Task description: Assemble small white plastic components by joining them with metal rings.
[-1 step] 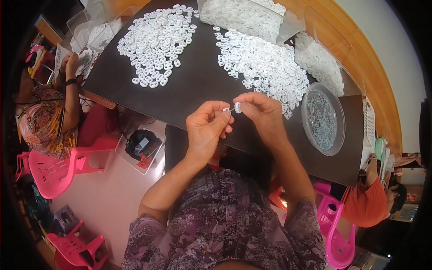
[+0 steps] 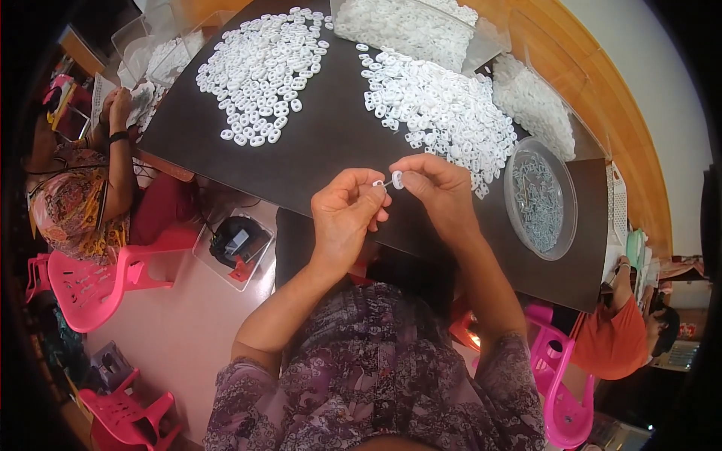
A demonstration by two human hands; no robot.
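My left hand [image 2: 346,210] and my right hand [image 2: 440,188] meet just above the near edge of a dark table [image 2: 331,143]. My right fingers pinch a small white ring [image 2: 396,179]. My left fingertips pinch a tiny white piece [image 2: 378,183] that touches the ring. Two heaps of the same white rings lie on the table, one at far left [image 2: 263,68] and one just beyond my right hand [image 2: 444,113]. To the right of my right hand stands a round clear bowl [image 2: 540,199] holding small grey metal parts.
Clear trays of white parts [image 2: 414,22] line the table's far side. A seated person in patterned clothes [image 2: 71,203] works at the left end, and another in orange [image 2: 613,338] sits at the right. Pink plastic chairs [image 2: 90,286] and a black device [image 2: 237,240] stand on the floor.
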